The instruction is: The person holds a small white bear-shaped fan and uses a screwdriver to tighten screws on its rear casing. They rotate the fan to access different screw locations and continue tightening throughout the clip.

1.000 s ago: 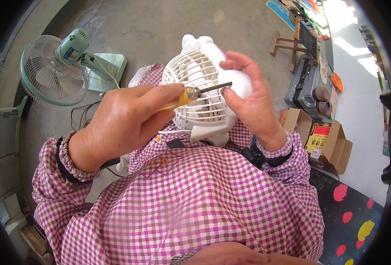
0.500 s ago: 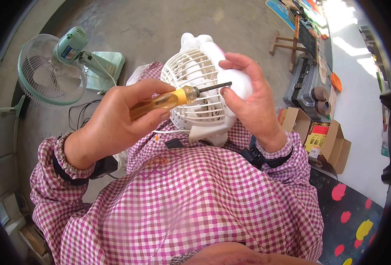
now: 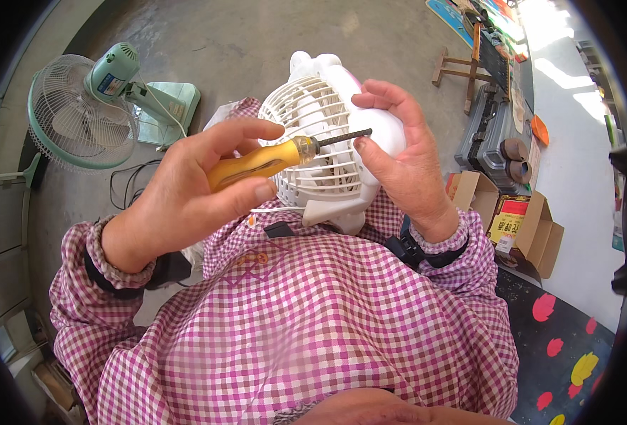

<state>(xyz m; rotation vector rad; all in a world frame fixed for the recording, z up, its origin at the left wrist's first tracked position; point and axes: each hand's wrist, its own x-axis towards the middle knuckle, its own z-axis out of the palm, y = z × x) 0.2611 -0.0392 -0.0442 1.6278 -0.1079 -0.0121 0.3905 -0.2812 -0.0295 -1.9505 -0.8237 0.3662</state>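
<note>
A bare grey concrete floor (image 3: 256, 42) lies below, sunlit toward the right, with a pale green standing fan (image 3: 79, 113) tipped over well off beyond the left hand's side; an open cardboard box (image 3: 519, 227) and a dark tool case (image 3: 487, 138) sit out past the right wrist.

In the head view, the left hand (image 3: 186, 191) is wrapped firmly around the yellow handle of a screwdriver (image 3: 271, 159); its dark shaft runs from that grip across the front grille of a small white fan (image 3: 327, 149) to end just at the fingers of the right hand (image 3: 405, 163); that hand is closed over the fan's right side, steadying it against the pink checked apron (image 3: 313, 312), thumb close beside the shaft's tip.

The step in hand looks like bringing the tip to a fastener on the housing; whether it is seated cannot be told; the next move would call for lining the tip squarely, pressing inward, and keeping the fan braced while the handle turns.
</note>
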